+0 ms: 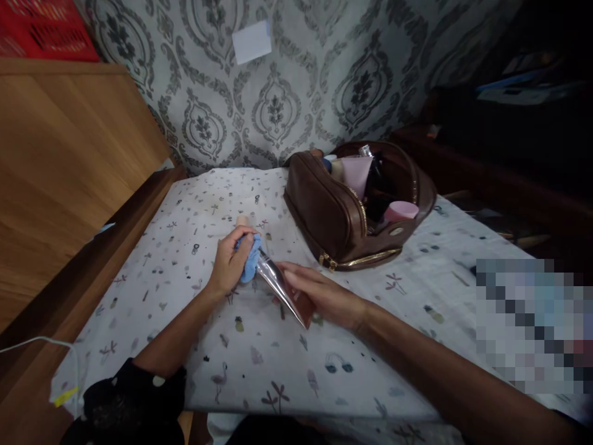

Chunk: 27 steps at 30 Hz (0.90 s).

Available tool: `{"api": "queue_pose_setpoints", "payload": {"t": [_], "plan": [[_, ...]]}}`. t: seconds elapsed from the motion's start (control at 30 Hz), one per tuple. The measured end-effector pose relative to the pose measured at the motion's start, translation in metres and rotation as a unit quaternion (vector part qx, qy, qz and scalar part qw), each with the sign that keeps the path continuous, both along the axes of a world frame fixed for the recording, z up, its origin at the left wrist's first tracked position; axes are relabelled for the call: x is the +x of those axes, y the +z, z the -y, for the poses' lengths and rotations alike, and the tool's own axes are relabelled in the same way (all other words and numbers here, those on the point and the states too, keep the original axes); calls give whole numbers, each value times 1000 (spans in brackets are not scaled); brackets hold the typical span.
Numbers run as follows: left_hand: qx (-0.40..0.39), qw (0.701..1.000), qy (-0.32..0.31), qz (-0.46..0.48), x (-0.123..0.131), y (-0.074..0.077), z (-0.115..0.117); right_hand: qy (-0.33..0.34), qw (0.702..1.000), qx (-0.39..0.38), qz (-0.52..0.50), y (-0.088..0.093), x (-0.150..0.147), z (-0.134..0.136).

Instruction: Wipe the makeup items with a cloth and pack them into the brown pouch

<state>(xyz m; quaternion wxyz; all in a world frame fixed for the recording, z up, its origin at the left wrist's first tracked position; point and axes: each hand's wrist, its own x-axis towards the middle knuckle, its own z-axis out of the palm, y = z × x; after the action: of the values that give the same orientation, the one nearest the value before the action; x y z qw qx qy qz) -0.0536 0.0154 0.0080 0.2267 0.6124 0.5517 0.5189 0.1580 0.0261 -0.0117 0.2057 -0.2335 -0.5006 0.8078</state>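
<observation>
My left hand [231, 259] is closed around a crumpled blue cloth [251, 262], pressed against the narrow upper end of a squeeze tube. The shiny silver and brown squeeze tube [282, 289] slants down to the right, its flat end lowest. Gripping its body from the right side is my right hand [324, 293], thumb on top. Just beyond my left hand a small peach-coloured thing [242, 220] shows, partly hidden by the fingers. The tube's tip is covered by the cloth.
An open brown toiletry bag [319, 207] with gold zips holds a pink tube [356, 173], a pink-lidded item [401, 211] and other things. A printed cloth [259, 355] covers the table. Wooden furniture [74, 161] borders the left; a white cable [50, 340] hangs there.
</observation>
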Motion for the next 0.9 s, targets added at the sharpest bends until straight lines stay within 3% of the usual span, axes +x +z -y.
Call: {"api": "queue_pose_setpoints", "payload": {"t": [0.1, 0.2, 0.37, 0.57, 0.9], "plan": [[-1, 1000, 3, -5, 2, 0, 1, -39, 989, 136, 53, 1, -3, 7], [0, 1000, 0, 8, 3, 1, 2, -66, 981, 173, 60, -1, -4, 11], [1, 1000, -2, 9, 3, 3, 2, -41, 998, 44, -13, -1, -6, 9], [24, 999, -3, 22, 3, 4, 3, -30, 993, -86, -71, 0, -5, 8], [1, 991, 18, 135, 2, -9, 0, 44, 973, -197, -114, 7, -4, 10]]}}
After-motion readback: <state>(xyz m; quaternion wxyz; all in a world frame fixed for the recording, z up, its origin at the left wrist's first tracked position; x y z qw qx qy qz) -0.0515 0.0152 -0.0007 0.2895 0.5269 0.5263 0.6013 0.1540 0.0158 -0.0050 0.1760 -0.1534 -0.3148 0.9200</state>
